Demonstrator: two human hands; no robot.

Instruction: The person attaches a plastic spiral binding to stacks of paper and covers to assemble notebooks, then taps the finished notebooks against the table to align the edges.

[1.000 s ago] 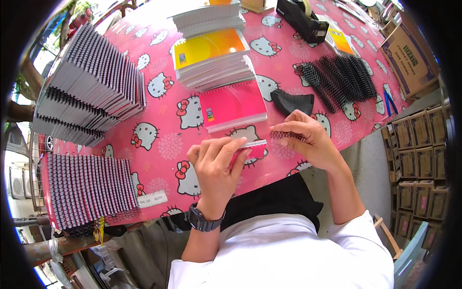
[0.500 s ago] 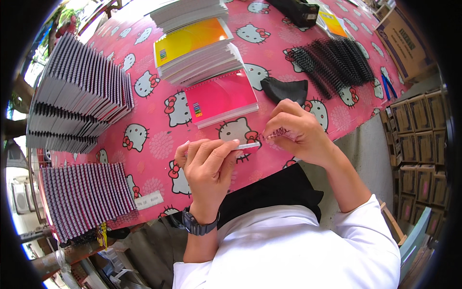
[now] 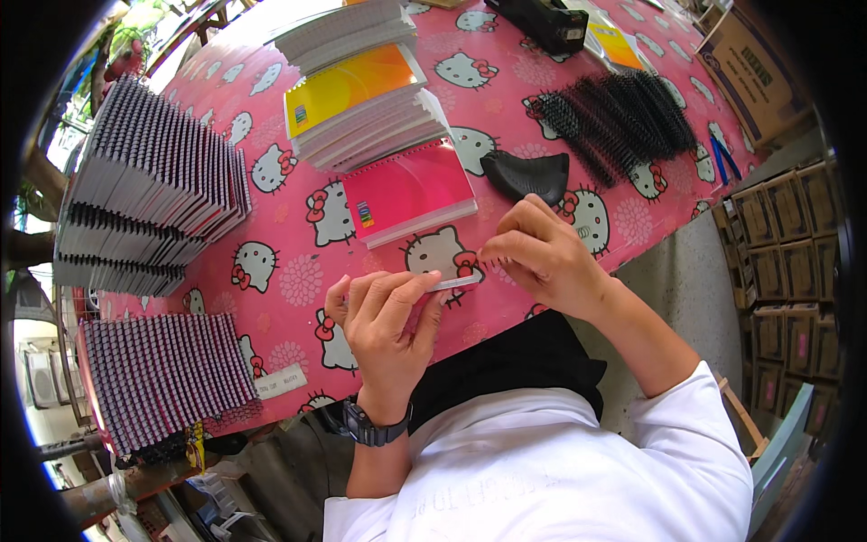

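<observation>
Pink cartoon-cat cloth covers the whole tabletop (image 3: 298, 262), and both hands are working right at its near edge. Left hand (image 3: 384, 316) has its fingers closed around a thin booklet (image 3: 452, 284) held edge-on, so mostly you just see a pale strip sticking out to the right. Right hand (image 3: 542, 253) is pinched shut on the right end of that same booklet, fingertips meeting at its edge; can't tell if there's a coil in there too, it's too small to see. A dark wristwatch (image 3: 366, 423) sits on the left wrist.

Just beyond the hands lies a pink notebook (image 3: 408, 190), and farther back a stack with a yellow-orange cover (image 3: 357, 95) on top. Right of the pink one there's a black curved piece (image 3: 528, 173), then a heap of black binding coils (image 3: 619, 117) farther right. On the left side, a big fanned pile of bound notebooks (image 3: 149, 199), with another row (image 3: 163, 375) nearer, hanging at the tabletop's near-left corner. Cardboard boxes (image 3: 781, 262) are stacked off to the right.
</observation>
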